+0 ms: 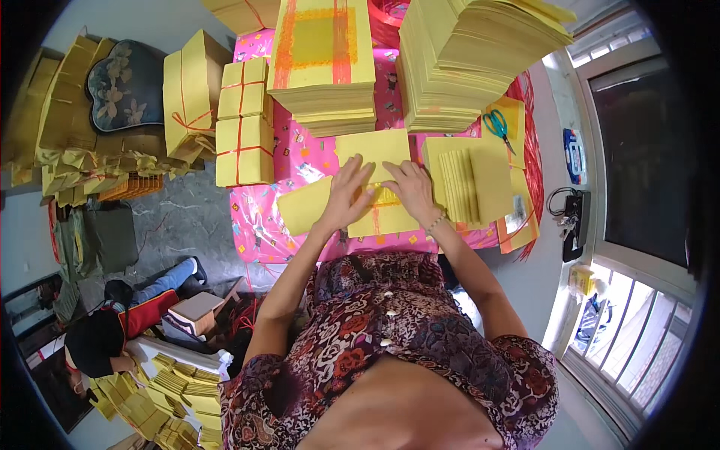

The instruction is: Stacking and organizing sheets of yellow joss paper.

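A sheet of yellow paper (379, 144) lies on the pink patterned tablecloth in front of me, its near part printed in orange and red. My left hand (349, 192) rests on its left side, fingers stretched out and the thumb pointing toward the middle. On the right side lies my right hand (410, 191), fingers spread and a beaded bracelet at the wrist. Both hands press on the paper, and neither grips anything visible. Left of them is another yellow sheet (306, 204). Just right of my right hand, a row of narrow folded yellow papers (459, 186) sits on wider yellow sheets (493, 176).
Tall yellow paper stacks (330, 97) (450, 82) rise at the table's back. Tied bundles (245, 150) line its left edge. Teal-handled scissors (498, 124) lie at the right, near red strands (534, 150). Another person (97, 337) is at the lower left, beside more yellow bundles.
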A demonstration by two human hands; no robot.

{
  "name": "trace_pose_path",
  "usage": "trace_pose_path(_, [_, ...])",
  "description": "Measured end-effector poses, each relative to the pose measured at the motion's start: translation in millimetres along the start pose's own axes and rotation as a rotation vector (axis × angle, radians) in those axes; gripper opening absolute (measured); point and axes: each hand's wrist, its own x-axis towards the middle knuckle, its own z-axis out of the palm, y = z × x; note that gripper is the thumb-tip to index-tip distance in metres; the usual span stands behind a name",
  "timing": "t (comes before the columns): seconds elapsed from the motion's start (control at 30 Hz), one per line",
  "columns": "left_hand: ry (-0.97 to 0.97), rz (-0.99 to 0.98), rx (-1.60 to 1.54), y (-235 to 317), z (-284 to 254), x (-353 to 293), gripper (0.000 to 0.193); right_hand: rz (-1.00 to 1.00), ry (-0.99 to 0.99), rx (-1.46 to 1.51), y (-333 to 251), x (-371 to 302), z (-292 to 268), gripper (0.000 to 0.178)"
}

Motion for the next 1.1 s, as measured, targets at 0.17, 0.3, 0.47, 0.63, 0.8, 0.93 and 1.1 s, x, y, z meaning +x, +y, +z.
trace_pose_path(0.17, [0.489, -0.319, -0.077, 9, -4, 10, 0.056, -0.116, -0.013, -0.156, 3, -2, -3, 0.033])
trace_pose_path(0.3, [0.340, -0.697, -0.294, 25, -18, 27, 0.064, -0.135, 0.014, -0.139, -1, 5, -13, 0.030])
trace_pose_path(0.47, [0.496, -0.613, -0.897, 10, -9, 25, 0.056, -0.179, 0.033, -0.162, -19, 12, -22, 0.032])
trace_pose_path(0.63, [0.553, -0.578, -0.991, -13, -30, -30, 0.041, -0.106, 0.092, -0.059, -28, 1, -33, 0.035])
trace_pose_path(0.8, [0.658, -0.718, -1.045, -52, -32, -115, 0.036, -0.063, 0.068, -0.038, -25, -26, -38, 0.029])
trace_pose_path(0.93, [0.703, -0.725, -1.119, -79, -15, -161, 0.031, -0.036, 0.001, 0.002, -23, -45, -37, 0.027])
trace_pose_path(1.1, [0.724, -0.760, -0.981, -88, 2, -153, 0.022, -0.078, -0.177, 0.012, -19, -57, -44, 0.030])
